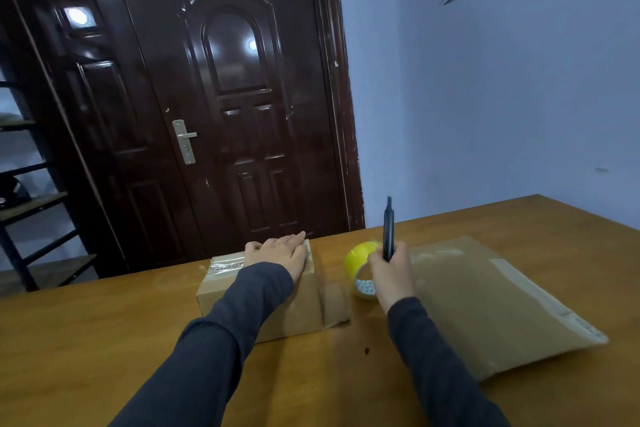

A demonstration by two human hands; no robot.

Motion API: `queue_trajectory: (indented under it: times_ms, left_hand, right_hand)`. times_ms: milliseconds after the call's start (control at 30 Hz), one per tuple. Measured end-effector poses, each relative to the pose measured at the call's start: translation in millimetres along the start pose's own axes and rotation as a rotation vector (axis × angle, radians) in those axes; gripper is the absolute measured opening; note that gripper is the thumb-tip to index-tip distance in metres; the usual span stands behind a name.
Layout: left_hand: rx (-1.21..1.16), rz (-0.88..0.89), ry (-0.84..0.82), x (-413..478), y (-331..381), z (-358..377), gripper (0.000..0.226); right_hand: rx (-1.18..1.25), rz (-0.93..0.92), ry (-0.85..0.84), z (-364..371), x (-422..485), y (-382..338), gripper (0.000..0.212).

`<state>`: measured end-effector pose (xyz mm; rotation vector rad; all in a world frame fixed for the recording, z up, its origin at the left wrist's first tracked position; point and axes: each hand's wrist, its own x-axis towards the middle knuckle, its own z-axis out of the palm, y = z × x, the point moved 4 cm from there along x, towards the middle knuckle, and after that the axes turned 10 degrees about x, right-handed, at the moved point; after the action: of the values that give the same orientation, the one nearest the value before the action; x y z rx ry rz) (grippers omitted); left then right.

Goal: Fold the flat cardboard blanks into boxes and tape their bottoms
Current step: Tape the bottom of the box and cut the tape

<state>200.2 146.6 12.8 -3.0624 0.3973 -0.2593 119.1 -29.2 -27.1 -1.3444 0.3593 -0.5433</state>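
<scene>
On the table, flat cardboard blanks lie right of the taped box, a yellow tape roll between them. The left hand rests flat on the box; the right hand clenches an upright dark tool beside the roll.

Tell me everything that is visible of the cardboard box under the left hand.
The cardboard box is brown, oblong and folded shut, lying on the wooden table. Clear printed tape crosses its top; one flap sticks out at its right end. The left hand rests flat on top. The right hand, gripping a dark tool, does not touch it.
</scene>
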Motion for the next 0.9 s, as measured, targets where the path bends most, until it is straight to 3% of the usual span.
queue_trajectory:
  times_ms: [133,267,300,367,433,467,533,600,667,733,800,900]
  left_hand:
    - [-0.002,0.005,0.005,1,0,-1,0.052]
    - [-0.065,-0.028,-0.030,4,0,-2,0.050]
    - [-0.188,-0.093,-0.035,7,-2,-5,0.048]
    - [-0.683,-0.250,0.013,15,-17,-9,0.041]
    - [-1.164,-0.361,0.241,10,-37,-23,0.036]
    - [-1.281,-0.438,0.410,1,-51,-30,0.035]
    - [-1.294,-0.604,0.718,-32,-81,-38,0.035]
    - [-1.221,-0.676,0.839,-60,-107,-28,0.036]
    - [-1.209,-0.753,0.794,-74,-132,-1,0.034]
    - [-1.225,-0.846,0.645,-86,-145,28,0.030]
    - [-1.229,-0.833,0.474,-96,-138,51,0.036]
    - [-1.234,-0.752,0.454,-108,-124,65,0.039]
  right_hand:
    - [0.009,0.032,0.042,7,-4,25,0.009]
    - [-0.022,-0.044,-0.050,14,-14,25,0.007]
    - [-0.042,-0.044,-0.078,16,-17,27,0.008]
    - [-0.057,0.012,-0.142,23,-20,31,0.012]
    - [-0.010,0.063,-0.212,31,-19,37,0.019]
    - [0.011,0.069,-0.241,34,-19,38,0.022]
    - [0.020,0.043,-0.309,40,-22,36,0.026]
    - [0.016,0.013,-0.382,46,-28,34,0.028]
    - [-0.012,0.003,-0.410,49,-32,35,0.033]
    - [-0.064,-0.016,-0.413,50,-33,35,0.036]
    - [-0.106,-0.033,-0.420,51,-34,34,0.038]
    - [-0.147,-0.034,-0.484,58,-40,34,0.039]
